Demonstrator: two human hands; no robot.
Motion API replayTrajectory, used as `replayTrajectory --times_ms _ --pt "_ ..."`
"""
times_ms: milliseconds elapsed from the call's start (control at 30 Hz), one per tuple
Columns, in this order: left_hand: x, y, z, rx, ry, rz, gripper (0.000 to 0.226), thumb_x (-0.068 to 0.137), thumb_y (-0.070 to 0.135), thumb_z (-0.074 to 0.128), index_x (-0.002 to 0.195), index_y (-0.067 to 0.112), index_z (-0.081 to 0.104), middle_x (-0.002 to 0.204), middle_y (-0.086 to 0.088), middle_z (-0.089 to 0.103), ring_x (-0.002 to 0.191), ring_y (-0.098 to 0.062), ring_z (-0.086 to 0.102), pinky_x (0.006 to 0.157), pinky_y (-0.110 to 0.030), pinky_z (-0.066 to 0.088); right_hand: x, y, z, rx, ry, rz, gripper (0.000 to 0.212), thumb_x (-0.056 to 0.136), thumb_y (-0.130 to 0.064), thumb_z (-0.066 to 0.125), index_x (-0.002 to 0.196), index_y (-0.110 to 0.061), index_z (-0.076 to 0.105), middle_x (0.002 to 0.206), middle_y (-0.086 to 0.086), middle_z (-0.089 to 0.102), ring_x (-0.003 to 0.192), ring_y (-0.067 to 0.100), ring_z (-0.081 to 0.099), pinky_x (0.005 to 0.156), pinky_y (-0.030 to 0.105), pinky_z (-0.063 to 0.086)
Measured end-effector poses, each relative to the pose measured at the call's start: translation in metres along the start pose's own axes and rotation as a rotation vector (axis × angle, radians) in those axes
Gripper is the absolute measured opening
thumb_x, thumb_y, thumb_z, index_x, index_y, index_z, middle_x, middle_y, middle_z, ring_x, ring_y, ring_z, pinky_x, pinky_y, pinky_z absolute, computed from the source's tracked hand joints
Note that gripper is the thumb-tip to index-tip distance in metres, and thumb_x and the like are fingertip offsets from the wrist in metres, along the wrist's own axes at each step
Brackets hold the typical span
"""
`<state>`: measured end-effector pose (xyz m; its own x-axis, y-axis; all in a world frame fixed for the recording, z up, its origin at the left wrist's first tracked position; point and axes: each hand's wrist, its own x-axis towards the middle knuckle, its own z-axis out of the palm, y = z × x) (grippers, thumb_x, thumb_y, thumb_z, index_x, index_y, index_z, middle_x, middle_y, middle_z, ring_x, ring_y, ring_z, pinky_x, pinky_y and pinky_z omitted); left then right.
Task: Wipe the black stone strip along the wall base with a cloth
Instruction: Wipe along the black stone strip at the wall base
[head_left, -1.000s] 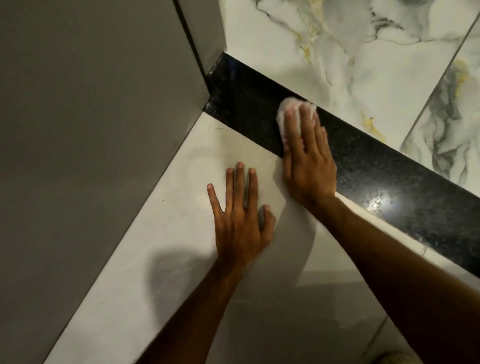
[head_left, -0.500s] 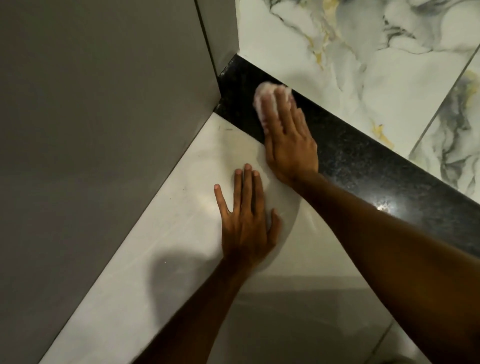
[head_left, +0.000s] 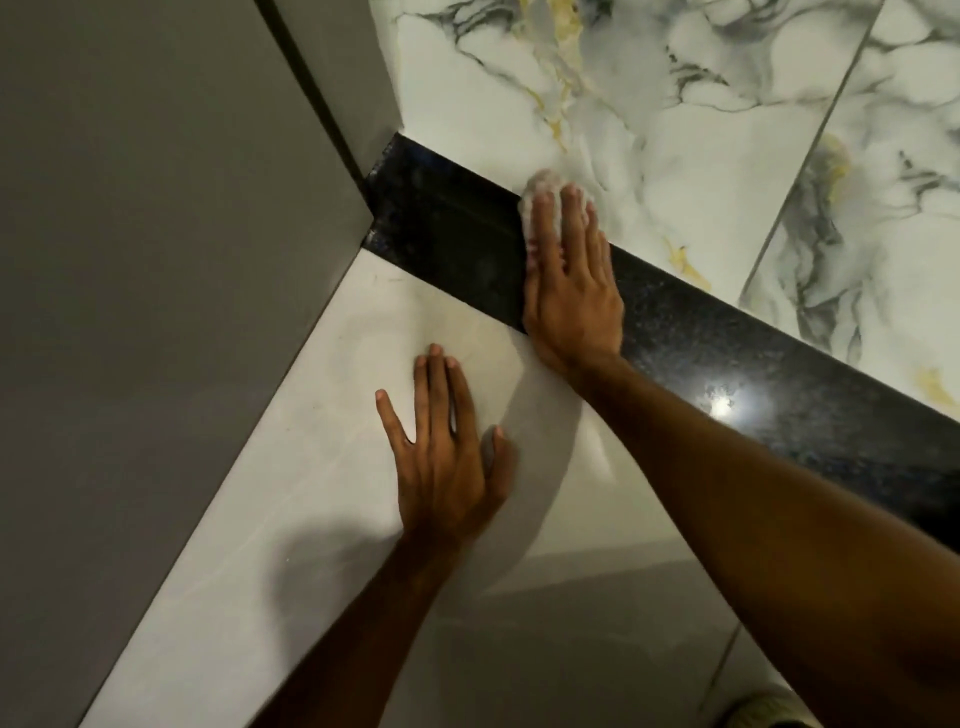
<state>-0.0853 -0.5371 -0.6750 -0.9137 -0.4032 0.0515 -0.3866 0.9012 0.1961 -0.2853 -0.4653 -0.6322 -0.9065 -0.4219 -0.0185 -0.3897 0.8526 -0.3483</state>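
The black stone strip (head_left: 727, 358) runs diagonally from the corner at upper middle down to the right edge, between the marbled wall and the pale floor. My right hand (head_left: 569, 280) lies flat across the strip with a white cloth (head_left: 540, 187) pressed under its fingers; only the cloth's top edge shows past the fingertips, at the strip's upper border. My left hand (head_left: 444, 452) rests palm down on the floor tile, fingers spread, holding nothing, just below and left of the right hand.
A grey panel (head_left: 156, 260) closes the left side and meets the strip in the corner. White marbled wall tiles (head_left: 649, 104) with grey and gold veins rise behind the strip. A glossy pale floor tile (head_left: 311, 545) lies below. A light reflects off the strip at right.
My right hand slid the cloth along the strip toward the corner, then back to the right and up to the strip's top edge. The left hand has stayed planted on the floor.
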Motion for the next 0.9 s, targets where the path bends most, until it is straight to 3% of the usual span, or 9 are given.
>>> replayTrajectory --times_ms 133,233,333,433,533,633,733,833,900 --pt "0.000 0.000 -0.003 0.022 -0.013 0.035 0.078 0.108 0.049 0.035 0.172 0.006 0.021 0.181 -0.019 0.018 0.169 -0.035 0.018 0.134 -0.069 0.012 -0.022 -0.005 0.000 0.041 -0.070 -0.166 0.065 0.115 -0.030 0.034 0.176 -0.020 0.012 0.185 0.012 0.007 0.173 0.031 0.005 0.143 0.048 0.013" --pt "-0.002 0.006 -0.008 0.065 -0.041 0.059 0.076 0.110 0.051 0.026 0.172 0.007 0.023 0.180 -0.020 0.020 0.168 -0.036 0.021 0.133 -0.067 0.022 -0.085 0.028 -0.013 0.001 -0.129 -0.250 0.064 0.116 -0.033 0.035 0.176 -0.025 0.013 0.185 0.007 0.008 0.173 0.026 0.004 0.142 0.046 0.009" --pt "-0.013 0.029 -0.008 0.063 -0.081 0.095 0.076 0.109 0.050 0.028 0.172 0.007 0.024 0.180 -0.019 0.019 0.168 -0.036 0.020 0.134 -0.063 0.023 -0.105 0.068 -0.025 -0.019 -0.065 -0.093 0.064 0.117 -0.032 0.037 0.176 -0.025 0.013 0.185 0.007 0.009 0.173 0.026 0.005 0.143 0.048 0.012" --pt "-0.025 0.053 -0.001 0.028 -0.110 0.250 0.077 0.107 0.050 0.034 0.172 0.010 0.026 0.180 -0.018 0.022 0.167 -0.035 0.023 0.135 -0.061 0.023 -0.078 0.080 -0.028 -0.005 0.059 0.151 0.064 0.118 -0.033 0.034 0.176 -0.021 0.011 0.185 0.010 0.007 0.173 0.027 0.006 0.143 0.048 0.013" --pt "-0.032 0.066 0.006 0.030 -0.134 0.357 0.077 0.107 0.051 0.034 0.172 0.011 0.025 0.180 -0.017 0.023 0.167 -0.034 0.023 0.136 -0.059 0.020 -0.079 0.085 -0.028 0.024 0.047 0.117 0.064 0.117 -0.036 0.031 0.176 -0.020 0.010 0.185 0.011 0.006 0.173 0.029 0.005 0.143 0.048 0.009" --pt "-0.038 0.076 0.005 0.061 -0.146 0.460 0.076 0.108 0.049 0.037 0.172 0.010 0.024 0.181 -0.018 0.021 0.168 -0.036 0.022 0.137 -0.058 0.017 -0.140 0.103 -0.035 0.028 -0.015 0.017 0.066 0.115 -0.036 0.035 0.176 -0.023 0.011 0.185 0.009 0.006 0.173 0.027 0.004 0.143 0.049 0.008" --pt "-0.043 0.095 0.004 0.034 -0.202 0.560 0.078 0.107 0.049 0.038 0.173 0.011 0.020 0.182 -0.018 0.016 0.169 -0.035 0.018 0.138 -0.055 0.009 -0.190 0.141 -0.046 0.000 0.039 0.181 0.066 0.116 -0.035 0.036 0.176 -0.022 0.011 0.186 0.008 0.003 0.173 0.027 0.002 0.142 0.054 0.012" --pt "-0.042 0.122 0.011 0.040 -0.240 0.611 0.080 0.106 0.050 0.038 0.174 0.012 0.017 0.182 -0.017 0.014 0.169 -0.034 0.015 0.138 -0.055 0.011 -0.172 0.166 -0.054 -0.017 0.158 0.448 0.064 0.117 -0.034 0.032 0.176 -0.016 0.013 0.185 0.013 0.006 0.173 0.030 0.005 0.141 0.055 0.015" --pt "-0.040 0.139 0.016 0.048 -0.239 0.660 0.079 0.107 0.050 0.037 0.173 0.011 0.018 0.182 -0.017 0.014 0.170 -0.033 0.014 0.138 -0.055 0.010 -0.149 0.169 -0.054 0.000 0.192 0.462 0.063 0.117 -0.034 0.031 0.175 -0.015 0.014 0.184 0.015 0.008 0.173 0.032 0.007 0.142 0.053 0.014"
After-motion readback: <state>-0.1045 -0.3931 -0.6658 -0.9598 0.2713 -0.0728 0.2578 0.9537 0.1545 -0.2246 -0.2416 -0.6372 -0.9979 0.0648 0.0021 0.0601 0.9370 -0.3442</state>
